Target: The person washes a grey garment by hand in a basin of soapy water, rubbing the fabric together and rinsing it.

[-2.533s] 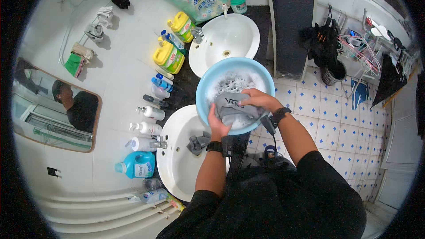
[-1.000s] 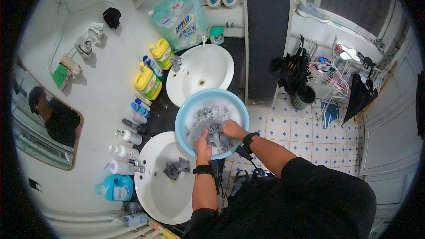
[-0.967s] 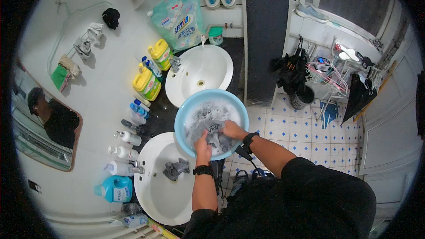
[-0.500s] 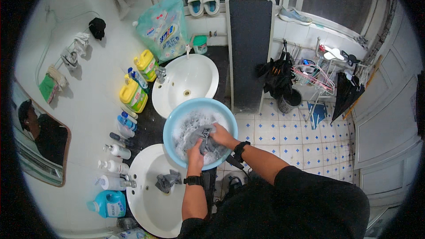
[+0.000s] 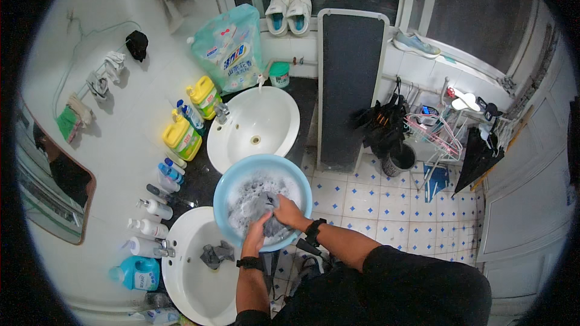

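Note:
A light blue basin holds water covered with white suds. My left hand and my right hand meet over it, both closed on a wet, bunched grey cloth with a dark mark. Where the fingers press into the folds, part of the cloth is hidden. A second crumpled grey cloth lies in the near white sink, left of my left forearm.
Beyond the basin is another white sink. Yellow jugs, pump bottles and a blue detergent bottle line the wall side. A tall dark board stands behind; a bin and drying rack are at right.
The whole view has shifted, so the sinks and basin appear slightly lower. Both hands still grip the grey cloth, which is folded differently, with less of its dark marking showing.

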`<action>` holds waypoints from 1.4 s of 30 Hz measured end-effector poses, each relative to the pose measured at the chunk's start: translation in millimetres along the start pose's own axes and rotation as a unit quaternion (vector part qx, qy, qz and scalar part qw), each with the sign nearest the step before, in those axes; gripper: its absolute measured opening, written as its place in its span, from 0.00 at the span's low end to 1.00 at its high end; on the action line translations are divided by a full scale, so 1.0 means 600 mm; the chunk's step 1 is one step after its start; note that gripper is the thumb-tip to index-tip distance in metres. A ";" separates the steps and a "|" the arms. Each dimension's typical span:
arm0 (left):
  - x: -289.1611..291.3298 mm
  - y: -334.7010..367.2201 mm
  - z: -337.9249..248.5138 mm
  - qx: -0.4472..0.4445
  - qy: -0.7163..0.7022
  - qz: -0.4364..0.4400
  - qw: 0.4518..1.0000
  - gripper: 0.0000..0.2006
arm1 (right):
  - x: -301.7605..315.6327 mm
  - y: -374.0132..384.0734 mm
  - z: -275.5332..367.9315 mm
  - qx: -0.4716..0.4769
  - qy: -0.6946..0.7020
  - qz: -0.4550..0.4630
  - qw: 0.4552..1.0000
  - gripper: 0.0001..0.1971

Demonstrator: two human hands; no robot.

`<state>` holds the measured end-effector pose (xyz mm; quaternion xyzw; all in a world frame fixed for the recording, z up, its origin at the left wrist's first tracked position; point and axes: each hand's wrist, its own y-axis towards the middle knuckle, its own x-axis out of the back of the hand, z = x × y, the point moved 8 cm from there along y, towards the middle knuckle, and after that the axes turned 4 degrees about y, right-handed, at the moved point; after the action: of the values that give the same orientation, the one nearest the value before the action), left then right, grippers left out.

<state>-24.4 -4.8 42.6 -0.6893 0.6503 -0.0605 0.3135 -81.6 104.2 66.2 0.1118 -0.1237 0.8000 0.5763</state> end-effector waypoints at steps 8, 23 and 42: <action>0.036 0.026 0.022 0.002 0.114 -0.110 0.987 0.24 | 0.005 0.013 -0.018 -0.026 -0.012 -0.022 0.999 0.23; 0.037 0.025 0.004 -0.040 0.024 -0.118 0.992 0.18 | 0.010 0.005 -0.028 -0.101 -0.066 -0.009 0.993 0.29; 0.073 0.015 -0.023 -0.133 -0.497 0.006 0.857 0.19 | -0.026 -0.019 -0.034 -0.274 0.484 0.181 0.811 0.16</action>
<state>-32.4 -50.0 35.1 -0.6592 0.4139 0.3792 0.5004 -66.6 100.1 42.7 -0.4770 -0.0605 0.7732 0.4135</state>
